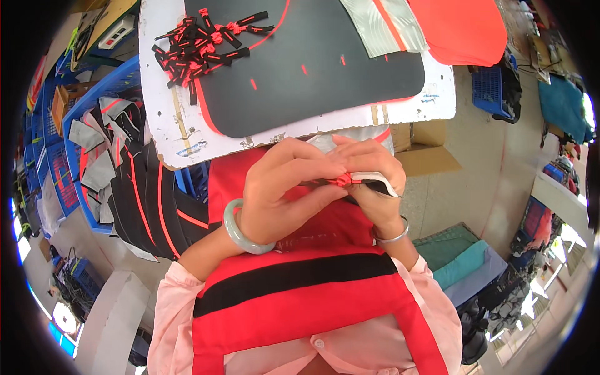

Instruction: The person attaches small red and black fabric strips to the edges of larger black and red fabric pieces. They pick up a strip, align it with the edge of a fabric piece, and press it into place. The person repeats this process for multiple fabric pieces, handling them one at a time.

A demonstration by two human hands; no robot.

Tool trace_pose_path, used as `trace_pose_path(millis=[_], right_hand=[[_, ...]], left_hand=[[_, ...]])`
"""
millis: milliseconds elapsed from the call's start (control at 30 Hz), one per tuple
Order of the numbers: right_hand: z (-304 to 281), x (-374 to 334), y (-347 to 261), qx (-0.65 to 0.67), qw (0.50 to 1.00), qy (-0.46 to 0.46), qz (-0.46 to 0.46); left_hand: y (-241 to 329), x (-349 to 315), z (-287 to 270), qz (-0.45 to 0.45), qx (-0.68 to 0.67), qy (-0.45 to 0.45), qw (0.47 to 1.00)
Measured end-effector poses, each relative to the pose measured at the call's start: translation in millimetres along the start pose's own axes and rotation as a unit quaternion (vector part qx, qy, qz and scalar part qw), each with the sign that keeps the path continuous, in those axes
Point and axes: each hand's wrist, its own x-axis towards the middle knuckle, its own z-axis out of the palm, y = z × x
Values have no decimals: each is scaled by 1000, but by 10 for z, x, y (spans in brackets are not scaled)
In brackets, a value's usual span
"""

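Above the red apron, just off the table's near edge, my two hands meet fingertip to fingertip. My left hand (289,190), with a pale green bangle at its wrist, pinches a small bunch of red cord (341,180). My right hand (373,181), wearing a silver bracelet, is closed on a short black-and-white strip (374,180) that joins the cord and sticks out past its fingers. Fingers partly hide both. On the table lies a heap of black tabs with red cord (200,50), one cord trailing off to the right.
A dark grey panel with red edging (312,87) lies on the worn white table (178,140). A silvery piece (390,28) and a red panel (462,31) overlap its far right. At left, a blue crate (78,125) holds cut pieces beside black red-striped strips (147,194). An open cardboard box (431,159) stands right.
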Motion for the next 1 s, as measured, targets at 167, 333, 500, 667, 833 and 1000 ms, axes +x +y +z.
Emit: trace_pose_path(millis=[167, 333, 500, 667, 833, 1000], right_hand=[[-27, -33, 22, -23, 1000, 5, -8], [-17, -11, -6, -11, 1000, 15, 11], [-7, 14, -3, 2, 998, 36, 43], [26, 24, -55, -47, 995, 47, 77], [42, 30, -62, -58, 995, 44, 72], [8, 53, -84, -107, 993, 21, 52]], left_hand=[[-145, -25, 17, 96, 119, -3, 988], [-80, 19, -5, 151, 201, 10, 968], [-38, 23, -55, 96, 224, 20, 970], [-216, 60, 77, 98, 138, 86, 982], [-252, 74, 77, 103, 116, 79, 985], [-272, 55, 101, 119, 107, 67, 985]])
